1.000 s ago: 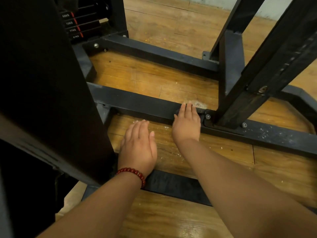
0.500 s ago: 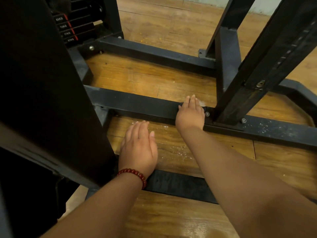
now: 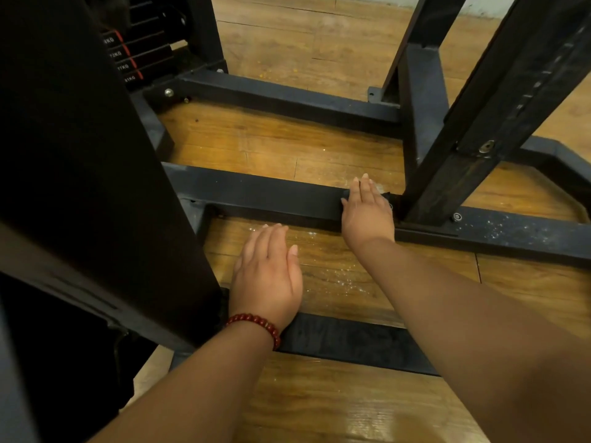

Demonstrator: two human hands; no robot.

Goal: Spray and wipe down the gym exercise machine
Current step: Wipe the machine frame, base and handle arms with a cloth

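Right hand (image 3: 367, 215) presses flat on a dark cloth (image 3: 385, 197) atop the frame bar (image 3: 256, 193), running nine-to-three; left hand (image 3: 267, 276) lies spread on the floor (image 3: 335, 276).

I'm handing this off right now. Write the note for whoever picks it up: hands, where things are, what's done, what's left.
Left hand: flat, palm down on the wood floor between two base bars, empty as far as I can see.
Right hand: pressed on the middle base bar beside the slanted upright, a dark cloth edge peeking out under it.
No spray bottle in view.
Done: cannot judge.
Left: white specks on the bar section right of the upright and on the floor.
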